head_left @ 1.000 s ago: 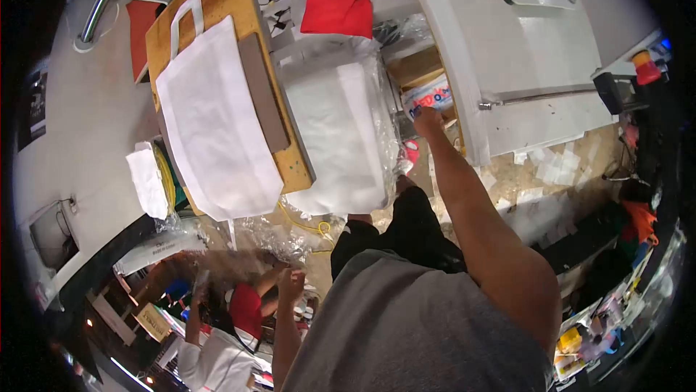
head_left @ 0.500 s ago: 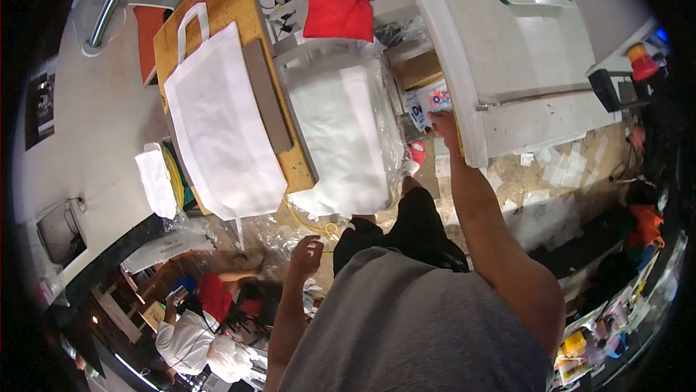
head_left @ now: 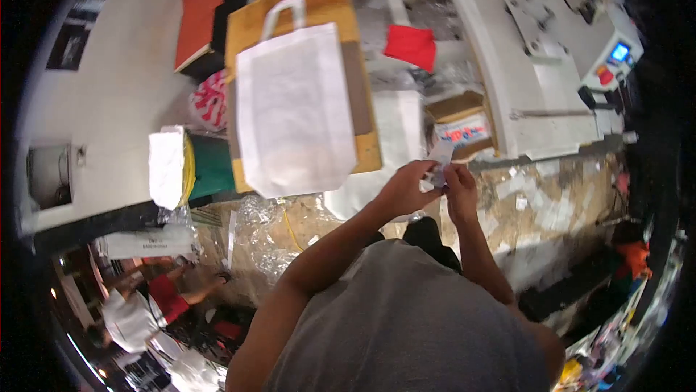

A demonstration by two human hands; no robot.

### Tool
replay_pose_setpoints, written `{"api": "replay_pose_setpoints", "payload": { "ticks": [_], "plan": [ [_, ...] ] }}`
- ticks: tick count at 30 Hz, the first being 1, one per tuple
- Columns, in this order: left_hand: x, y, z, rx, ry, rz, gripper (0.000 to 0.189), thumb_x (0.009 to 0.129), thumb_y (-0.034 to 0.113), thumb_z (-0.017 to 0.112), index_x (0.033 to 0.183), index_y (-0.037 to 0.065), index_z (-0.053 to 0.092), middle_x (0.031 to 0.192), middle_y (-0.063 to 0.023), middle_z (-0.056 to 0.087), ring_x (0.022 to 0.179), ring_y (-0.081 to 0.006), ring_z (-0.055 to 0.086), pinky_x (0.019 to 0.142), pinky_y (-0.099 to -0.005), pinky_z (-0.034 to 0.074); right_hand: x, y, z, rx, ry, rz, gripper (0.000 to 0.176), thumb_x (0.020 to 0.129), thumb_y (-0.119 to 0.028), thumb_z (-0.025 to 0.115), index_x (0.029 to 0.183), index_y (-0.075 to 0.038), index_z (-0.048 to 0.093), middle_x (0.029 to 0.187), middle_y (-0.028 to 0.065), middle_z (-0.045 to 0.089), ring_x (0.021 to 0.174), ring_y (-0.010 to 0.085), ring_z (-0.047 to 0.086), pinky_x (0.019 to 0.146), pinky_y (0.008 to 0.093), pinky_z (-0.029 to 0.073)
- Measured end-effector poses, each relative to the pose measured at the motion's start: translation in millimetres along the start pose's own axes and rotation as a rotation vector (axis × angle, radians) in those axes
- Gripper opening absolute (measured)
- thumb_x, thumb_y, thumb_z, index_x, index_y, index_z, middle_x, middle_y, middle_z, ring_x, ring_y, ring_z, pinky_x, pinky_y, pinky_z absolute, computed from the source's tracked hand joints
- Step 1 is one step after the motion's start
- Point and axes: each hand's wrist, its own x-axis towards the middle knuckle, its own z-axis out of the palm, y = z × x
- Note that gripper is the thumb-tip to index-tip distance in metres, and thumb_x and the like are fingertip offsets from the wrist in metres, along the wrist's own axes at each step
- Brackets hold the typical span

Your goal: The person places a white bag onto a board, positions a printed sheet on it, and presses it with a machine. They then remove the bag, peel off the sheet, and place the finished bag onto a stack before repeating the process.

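In the head view, a small whitish piece of paper or film [head_left: 441, 153] is between my hands, in front of my body. My left hand [head_left: 410, 187] has its fingers bent around the piece's left side. Closed at the lower right of it is my right hand [head_left: 461, 186], thumb and fingers pinched together. A white tote bag [head_left: 293, 113] with its handle loop up lies flat on a yellow-brown wooden board [head_left: 243, 22], over a dark grey-brown pad [head_left: 355, 76]. Stacked white bags [head_left: 402, 120] lie lower, to the right of the board.
An open cardboard box [head_left: 453, 109] with a printed pack [head_left: 464, 131] sits beyond my hands. A red cloth [head_left: 410, 47] rests on the frame. At right is a machine with a lit control panel [head_left: 620, 51]. A person in white [head_left: 134, 319] works at lower left.
My right hand has come back from beside the box with the small whitish piece. My left hand has risen to meet it. The view has turned, shifting the tote bag rightward.
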Motion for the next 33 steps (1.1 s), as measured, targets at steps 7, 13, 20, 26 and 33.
{"api": "replay_pose_setpoints", "payload": {
  "ticks": [7,13,20,26,33],
  "plan": [
    [-36,-18,-144,0.05,0.198,-0.004,0.015,0.091,0.008,0.065,0.103,-0.001,0.068,0.087,-0.0136,0.071,0.076,-0.0203,0.069,0.072,-0.0358,0.055,-60,-62,118,-0.004,-0.17,-0.24,0.034,0.105,-0.027,0.052,0.121,0.001,0.062,0.109,0.0083,0.066,0.099,0.0158,0.063,0.082,0.0322,0.053],
    [-47,-158,-284,0.134,0.754,-0.211,0.032,0.084,0.018,0.069,0.109,-0.001,0.067,0.083,-0.0198,0.072,0.077,-0.0303,0.073,0.071,-0.0391,0.057,-24,-62,174,-0.574,-0.014,-0.561,0.023,0.098,-0.018,0.063,0.115,-0.003,0.064,0.111,0.0097,0.065,0.1,0.018,0.064,0.082,0.0337,0.054],
    [-59,-176,-319,0.041,0.808,-0.395,0.042,0.086,0.014,0.07,0.122,-0.005,0.058,0.095,-0.0205,0.07,0.081,-0.0296,0.073,0.07,-0.0392,0.058,25,-35,243,-1.052,-0.042,-0.989,0.029,0.086,-0.016,0.07,0.112,-0.004,0.065,0.117,0.0189,0.06,0.113,0.037,0.056,0.096,0.0481,0.047],
    [-136,-152,-292,0.796,0.814,-0.112,0.046,0.081,0.019,0.074,0.12,0.003,0.057,0.115,-0.0217,0.058,0.108,-0.0402,0.056,0.091,-0.0517,0.047,27,-5,243,-1.278,-0.077,-0.958,0.039,0.084,-0.024,0.071,0.117,-0.003,0.066,0.128,0.0183,0.056,0.121,0.0379,0.05,0.105,0.0489,0.04],
    [-147,-175,-290,0.53,0.883,-0.111,0.044,0.081,0.021,0.074,0.12,0.008,0.059,0.115,-0.0217,0.059,0.108,-0.0416,0.056,0.091,-0.0526,0.047,29,1,247,-1.296,-0.114,-0.899,0.043,0.085,-0.027,0.07,0.12,-0.003,0.066,0.133,0.0156,0.054,0.128,0.0344,0.047,0.109,0.0473,0.038]
  ]
}}
